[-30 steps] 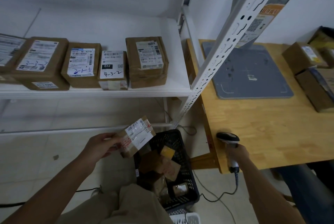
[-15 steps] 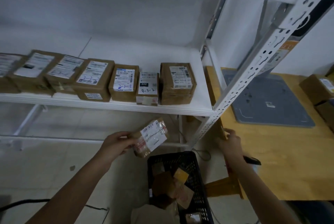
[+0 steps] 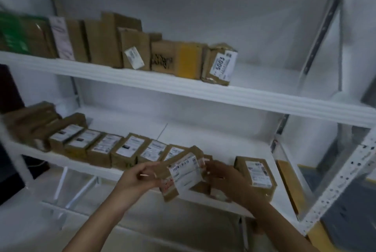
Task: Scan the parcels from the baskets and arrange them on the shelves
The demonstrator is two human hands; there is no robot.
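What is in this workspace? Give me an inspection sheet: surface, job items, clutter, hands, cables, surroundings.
Surface: white lower shelf and upper shelf, both bare towards the right.
Job's things: held parcel in front of the lower shelf; row of labelled parcels along the lower shelf; lone parcel to the row's right; upright boxes on the upper shelf, ending at the parcel marked 5003.
Clutter: nothing seen.
Hands: left hand pinches the held parcel's left end; right hand holds its right end.
Cables: nothing seen.
Surroundings: white wall, perforated shelf post, wooden table edge at right; picture blurred.
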